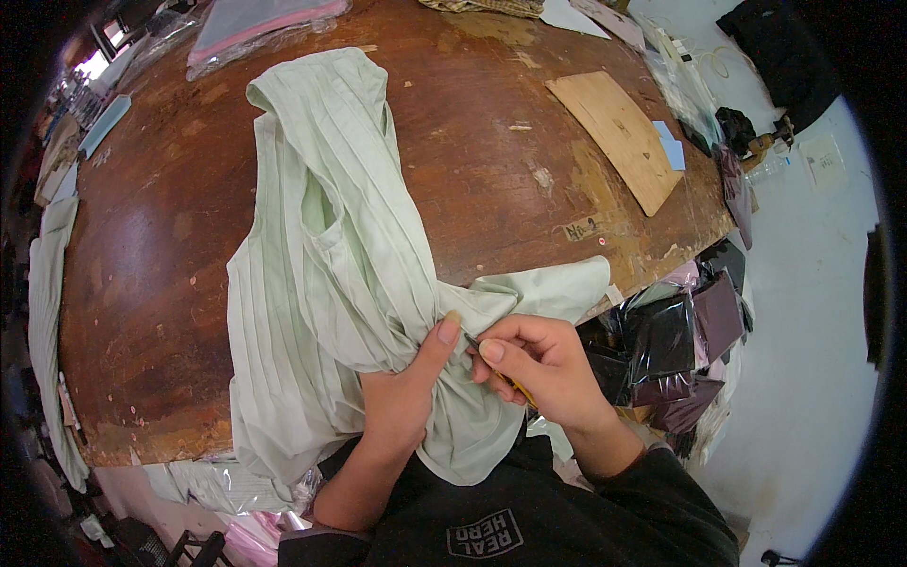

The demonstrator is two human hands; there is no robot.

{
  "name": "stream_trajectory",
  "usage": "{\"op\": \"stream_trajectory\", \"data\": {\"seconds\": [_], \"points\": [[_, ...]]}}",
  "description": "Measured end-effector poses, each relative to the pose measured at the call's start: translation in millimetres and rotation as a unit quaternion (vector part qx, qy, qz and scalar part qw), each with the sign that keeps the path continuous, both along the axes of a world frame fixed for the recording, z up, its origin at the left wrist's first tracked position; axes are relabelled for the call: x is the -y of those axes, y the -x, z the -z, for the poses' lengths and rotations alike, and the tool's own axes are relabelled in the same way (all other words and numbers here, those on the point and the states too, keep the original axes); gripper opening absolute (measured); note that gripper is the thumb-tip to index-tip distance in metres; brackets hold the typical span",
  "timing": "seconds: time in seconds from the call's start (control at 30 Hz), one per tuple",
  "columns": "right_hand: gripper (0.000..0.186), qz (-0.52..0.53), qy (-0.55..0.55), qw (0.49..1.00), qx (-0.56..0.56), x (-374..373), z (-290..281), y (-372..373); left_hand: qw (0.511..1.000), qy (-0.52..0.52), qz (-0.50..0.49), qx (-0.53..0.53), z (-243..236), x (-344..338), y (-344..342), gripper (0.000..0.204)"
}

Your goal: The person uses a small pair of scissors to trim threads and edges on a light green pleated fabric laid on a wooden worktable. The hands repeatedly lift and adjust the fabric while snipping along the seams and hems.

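A pale green pleated garment [368, 217] lies in folds on the brown table, and its near end hangs over the front edge against my black top. My left hand [408, 392] is closed on the bunched cloth, with the thumb pressed on top. Right beside it, my right hand [548, 364] is closed around small thread snips [520, 389] with a yellow handle. Their dark tip points at the gathered cloth next to my left thumb. The fingers hide most of the snips, so whether the blades touch a thread cannot be seen.
A thin wooden board [619, 137] lies at the table's far right, beside light blue slips [669, 146]. Bagged dark garments [661, 335] are piled past the right edge. Pink-edged plastic packs [265, 24] lie at the far left. Another pale green cloth [47, 321] hangs along the left edge.
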State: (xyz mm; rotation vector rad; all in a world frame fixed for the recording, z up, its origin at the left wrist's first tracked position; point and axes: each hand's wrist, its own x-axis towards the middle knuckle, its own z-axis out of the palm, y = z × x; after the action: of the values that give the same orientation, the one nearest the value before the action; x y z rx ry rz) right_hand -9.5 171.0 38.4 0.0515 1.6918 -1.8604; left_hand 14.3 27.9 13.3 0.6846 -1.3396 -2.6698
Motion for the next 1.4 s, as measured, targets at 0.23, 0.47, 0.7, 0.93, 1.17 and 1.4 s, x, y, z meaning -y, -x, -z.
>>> {"op": "stream_trajectory", "data": {"seconds": [0.23, 0.47, 0.7, 0.93, 1.17, 1.4], "points": [[0.019, -0.001, 0.01, 1.0, 0.002, 0.0, -2.8, 0.2, 0.999, 0.028, -0.001, -0.026, 4.0, 0.0, -1.2, 0.028], [0.019, -0.005, 0.006, 1.0, -0.008, -0.1, -3.1, 2.1, 1.0, 0.016, 0.0, -0.002, -2.3, -0.4, -1.2, 0.028], [0.02, -0.013, -0.004, 1.0, -0.021, -0.5, -1.5, 2.8, 1.0, 0.015, 0.004, 0.004, 1.6, -0.2, -1.4, 0.033], [0.026, -0.037, -0.104, 0.916, -0.386, -7.9, 0.6, -5.3, 0.999, -0.029, -0.012, 0.014, 0.4, 0.8, -0.3, 0.042], [0.034, -0.071, -0.192, 0.745, -0.635, 0.4, 12.6, 5.4, 0.999, -0.044, 0.003, 0.015, 8.3, 4.0, -1.3, 0.044], [0.035, -0.058, -0.193, 0.722, -0.662, 2.9, 17.5, 3.4, 0.999, -0.045, 0.001, 0.012, 7.2, 3.1, 0.4, 0.045]]}}
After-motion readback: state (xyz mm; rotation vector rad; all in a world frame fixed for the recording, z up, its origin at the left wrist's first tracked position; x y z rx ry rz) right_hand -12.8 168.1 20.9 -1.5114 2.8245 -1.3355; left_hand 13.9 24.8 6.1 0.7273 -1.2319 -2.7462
